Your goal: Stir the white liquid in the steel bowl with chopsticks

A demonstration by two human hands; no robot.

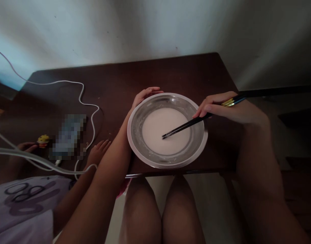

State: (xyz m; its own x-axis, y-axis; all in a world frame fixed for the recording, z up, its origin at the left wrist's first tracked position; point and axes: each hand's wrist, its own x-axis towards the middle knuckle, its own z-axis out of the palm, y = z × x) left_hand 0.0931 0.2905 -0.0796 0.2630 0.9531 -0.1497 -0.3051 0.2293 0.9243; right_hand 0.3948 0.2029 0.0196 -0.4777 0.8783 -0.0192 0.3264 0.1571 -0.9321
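A wide metal bowl (168, 159) stands near the front edge of the dark table, holding a smooth white liquid (155, 125). Against the bowl's far left side rests my left hand (144, 96), curved around the outer wall with its fingertips showing past the rim. My right hand (221, 107) grips a pair of black chopsticks (183, 126) with gold bands near the top. The chopsticks slant down to the left over the bowl, their tips together at the liquid; whether they dip in is hard to tell. Some white residue clings to the bowl's inner wall.
At left sits another person in a printed light shirt (30, 203), one hand (98, 152) on the table (170, 74). A blurred-out phone (69, 135), a small yellow toy figure (43, 140) and white cables (93, 122) lie nearby. A wall (145, 30) backs the table.
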